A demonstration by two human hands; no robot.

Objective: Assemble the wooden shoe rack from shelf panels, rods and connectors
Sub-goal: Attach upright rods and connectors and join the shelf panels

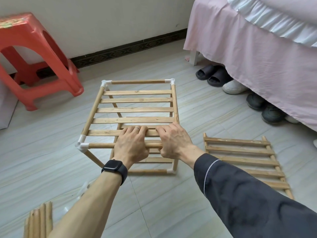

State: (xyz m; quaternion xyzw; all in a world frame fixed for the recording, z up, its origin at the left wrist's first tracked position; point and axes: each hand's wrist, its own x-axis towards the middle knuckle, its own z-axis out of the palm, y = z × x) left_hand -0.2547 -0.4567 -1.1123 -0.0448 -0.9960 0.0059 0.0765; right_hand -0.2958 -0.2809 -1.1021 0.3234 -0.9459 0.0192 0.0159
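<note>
Head view: left hand [131,143], right hand [173,141] grip front rod [101,145]; spare panel [240,152] right, stool [34,34] left.

Left hand [131,145], right hand [173,142] grip front rod [101,145] of rack [137,109].

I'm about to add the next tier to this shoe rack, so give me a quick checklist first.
1. Left hand and right hand grip the front rod: ok.
2. Front-left connector joined to that rod: ok.
3. Back-left connector and back-right connector fitted: ok.
4. Front-right top joint: hidden under the right hand, cannot tell.
5. Spare shelf panel lying to the right: ok.
6. Spare rods lying nearby: ok.
</note>
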